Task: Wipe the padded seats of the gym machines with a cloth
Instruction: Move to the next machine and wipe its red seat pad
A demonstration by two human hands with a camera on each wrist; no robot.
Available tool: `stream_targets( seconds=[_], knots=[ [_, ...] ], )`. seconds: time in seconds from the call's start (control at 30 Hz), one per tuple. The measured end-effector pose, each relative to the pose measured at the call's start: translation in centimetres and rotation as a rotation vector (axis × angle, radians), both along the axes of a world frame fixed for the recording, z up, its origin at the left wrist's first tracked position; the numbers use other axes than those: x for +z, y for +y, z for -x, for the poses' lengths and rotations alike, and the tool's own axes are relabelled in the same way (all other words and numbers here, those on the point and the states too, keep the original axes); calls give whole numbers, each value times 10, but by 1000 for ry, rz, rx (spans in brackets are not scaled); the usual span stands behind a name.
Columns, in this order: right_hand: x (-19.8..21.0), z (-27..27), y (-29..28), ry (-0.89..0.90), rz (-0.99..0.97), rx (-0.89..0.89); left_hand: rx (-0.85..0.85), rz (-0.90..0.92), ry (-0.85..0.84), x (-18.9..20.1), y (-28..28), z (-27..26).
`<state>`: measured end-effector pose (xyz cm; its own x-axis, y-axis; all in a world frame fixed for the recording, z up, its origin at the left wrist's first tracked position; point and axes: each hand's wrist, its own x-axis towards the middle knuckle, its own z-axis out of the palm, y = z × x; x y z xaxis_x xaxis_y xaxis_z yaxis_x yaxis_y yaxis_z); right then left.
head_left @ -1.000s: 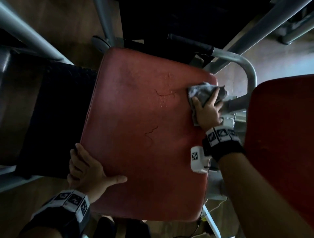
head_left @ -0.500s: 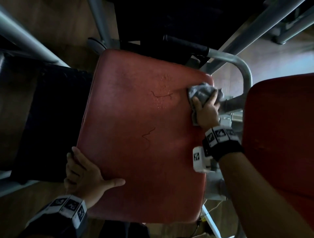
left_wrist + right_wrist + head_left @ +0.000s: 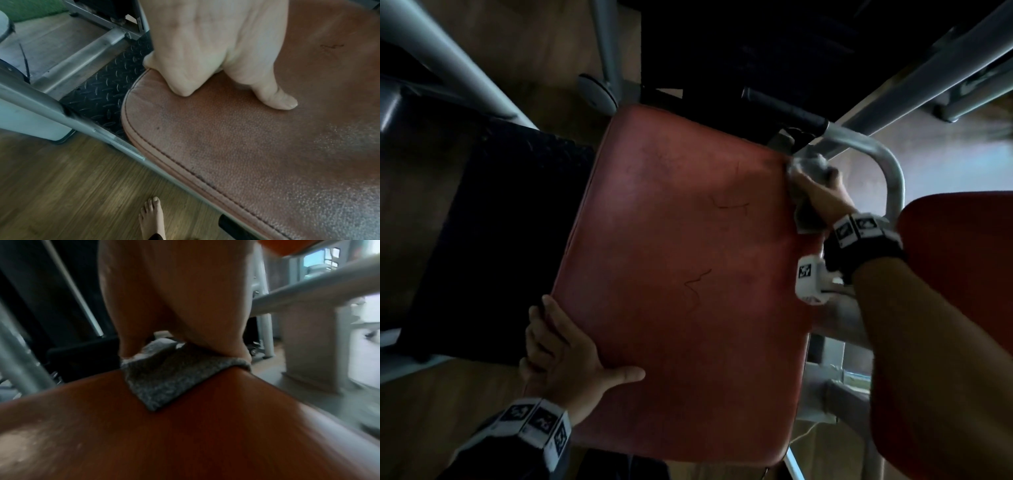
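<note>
Since a second ago the right hand (image 3: 822,198) has slid the cloth (image 3: 808,168) up along the right edge of the seat (image 3: 681,274), from the middle of that edge to its upper right corner, close under the bent metal tube (image 3: 890,171). Now the cloth sits right on that corner, bunched under the hand, with a grey flap (image 3: 164,382) trailing back onto the red padding in the right wrist view. The hand's fingers are curled over the cloth and press it down on the seat; their tips are hidden behind the hand.

At the lower left of the head view, the left hand (image 3: 565,363) holds the seat's left edge as it did before. Its fingers (image 3: 541,329) wrap over the side of the cushion while the thumb (image 3: 275,99) lies flat on top of the leather, pointing toward the middle. The seat fills the centre of the frame, worn and scratched, with dark stitching (image 3: 185,168) running round its rim.

To the left of the seat lies a black ridged footplate (image 3: 107,91), and beyond it grey frame tubes (image 3: 458,65) cross the upper left. A second red pad (image 3: 955,308) stands at the right edge of the frame. On the wooden floor (image 3: 72,178) below the seat, a bare foot (image 3: 152,217) shows at the bottom of the left wrist view.
</note>
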<state>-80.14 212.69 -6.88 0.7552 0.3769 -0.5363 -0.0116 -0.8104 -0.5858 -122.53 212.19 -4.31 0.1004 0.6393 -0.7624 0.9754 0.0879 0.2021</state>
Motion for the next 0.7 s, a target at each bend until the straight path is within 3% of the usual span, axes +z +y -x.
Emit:
stream_targets(
  seconds=[0.17, 0.33, 0.5, 0.7],
  knots=[
    [1, 1, 52, -332, 259, 542, -2, -13, -19, 1, 0, -1],
    [1, -14, 41, -372, 107, 807, 27, 6, -37, 3, -1, -1],
    [0, -37, 34, -384, 141, 826, 15, -21, -12, 0, 1, 0],
    [5, -10, 63, -404, 45, 944, 33, -11, -6, 1, 0, -3]
  ],
)
